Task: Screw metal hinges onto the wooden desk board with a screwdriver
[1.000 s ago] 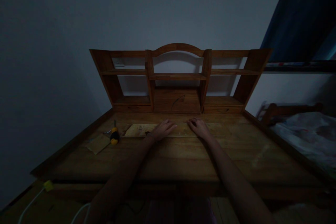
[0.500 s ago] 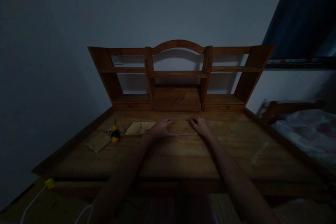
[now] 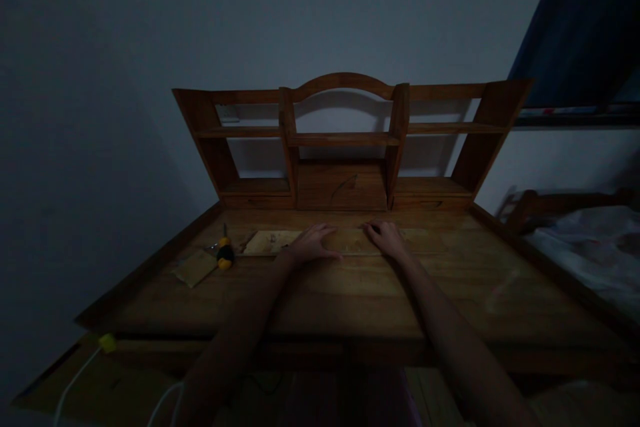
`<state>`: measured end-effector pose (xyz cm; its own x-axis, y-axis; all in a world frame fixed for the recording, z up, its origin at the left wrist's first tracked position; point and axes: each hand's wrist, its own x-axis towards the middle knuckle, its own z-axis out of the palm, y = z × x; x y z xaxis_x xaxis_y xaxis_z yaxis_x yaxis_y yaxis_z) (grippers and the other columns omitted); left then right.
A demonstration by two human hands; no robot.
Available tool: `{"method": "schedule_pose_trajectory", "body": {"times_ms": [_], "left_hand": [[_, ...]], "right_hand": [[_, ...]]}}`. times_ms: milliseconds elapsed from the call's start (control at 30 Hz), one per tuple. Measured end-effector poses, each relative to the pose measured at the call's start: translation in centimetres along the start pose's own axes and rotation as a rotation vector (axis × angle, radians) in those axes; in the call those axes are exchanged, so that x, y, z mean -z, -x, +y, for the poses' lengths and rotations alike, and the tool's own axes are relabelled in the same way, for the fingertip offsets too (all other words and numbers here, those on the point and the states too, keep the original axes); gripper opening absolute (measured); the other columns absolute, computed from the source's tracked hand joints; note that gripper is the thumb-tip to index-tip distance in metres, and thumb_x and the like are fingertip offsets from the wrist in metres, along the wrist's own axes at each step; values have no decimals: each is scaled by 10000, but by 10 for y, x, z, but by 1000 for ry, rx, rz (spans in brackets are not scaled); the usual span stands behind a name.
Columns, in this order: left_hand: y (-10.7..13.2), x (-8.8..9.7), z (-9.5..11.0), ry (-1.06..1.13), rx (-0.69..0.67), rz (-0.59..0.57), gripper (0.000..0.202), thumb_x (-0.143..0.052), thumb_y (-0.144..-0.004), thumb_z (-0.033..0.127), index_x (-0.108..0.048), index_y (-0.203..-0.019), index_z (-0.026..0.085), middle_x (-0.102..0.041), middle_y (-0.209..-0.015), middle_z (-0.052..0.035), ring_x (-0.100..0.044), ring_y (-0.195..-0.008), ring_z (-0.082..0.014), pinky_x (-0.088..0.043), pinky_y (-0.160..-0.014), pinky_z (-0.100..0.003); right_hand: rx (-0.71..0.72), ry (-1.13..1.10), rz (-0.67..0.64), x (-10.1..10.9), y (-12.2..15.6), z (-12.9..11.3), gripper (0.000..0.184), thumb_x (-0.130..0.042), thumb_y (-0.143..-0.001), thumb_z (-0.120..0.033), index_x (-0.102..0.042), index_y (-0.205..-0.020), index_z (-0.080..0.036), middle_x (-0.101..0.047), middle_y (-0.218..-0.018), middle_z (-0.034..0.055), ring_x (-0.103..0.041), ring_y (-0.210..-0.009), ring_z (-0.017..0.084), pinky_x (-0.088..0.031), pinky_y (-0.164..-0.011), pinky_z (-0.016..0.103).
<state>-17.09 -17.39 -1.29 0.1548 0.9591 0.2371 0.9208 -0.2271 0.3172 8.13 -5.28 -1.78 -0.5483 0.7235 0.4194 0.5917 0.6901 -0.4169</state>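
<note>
Spreading wider vs 1s ago: L fingers (image 3: 323, 229), empty, at board (image 3: 350, 241); R fingers (image 3: 379, 223) curled, hold unclear.

The head view looks forward and down over the desk (image 3: 350, 307).

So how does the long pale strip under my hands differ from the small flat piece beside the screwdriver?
The long strip is narrow and stretched out; the small piece is short and squarer. The strip runs across the desk, partly covered by the left hand and right hand, while the small piece sits at an angle beside the screwdriver, away from both hands. Both look tan and lie flat.
</note>
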Motion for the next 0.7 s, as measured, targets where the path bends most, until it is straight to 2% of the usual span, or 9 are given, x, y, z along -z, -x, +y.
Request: {"method": "schedule_pose_trajectory", "body": {"times_ms": [333, 700], "left_hand": [[0, -1, -1, 41, 18, -11, 1002, -699, -623, 794, -509, -1432, 235, -476, -1485, -122, -418, -1391, -327, -322, -1178, -439], [2, 4, 5, 42, -12, 7, 866, -711, -682, 732, -544, -1401, 279, -526, -1442, -73, -469, -1350, -289, -337, -1165, -388]], "right_hand": [[-6, 16, -8, 0, -2, 1, 331, -471, -975, -356, -758, -1055, -214, -766, -1003, 82, -697, -938, 212, -469, -800, 264], [16, 30, -7, 2, 0, -1, 352, -450, -991, -366, -760, -1033, -205, -764, -1014, 93, -696, -943, 214, -455, -785, 259]]}}
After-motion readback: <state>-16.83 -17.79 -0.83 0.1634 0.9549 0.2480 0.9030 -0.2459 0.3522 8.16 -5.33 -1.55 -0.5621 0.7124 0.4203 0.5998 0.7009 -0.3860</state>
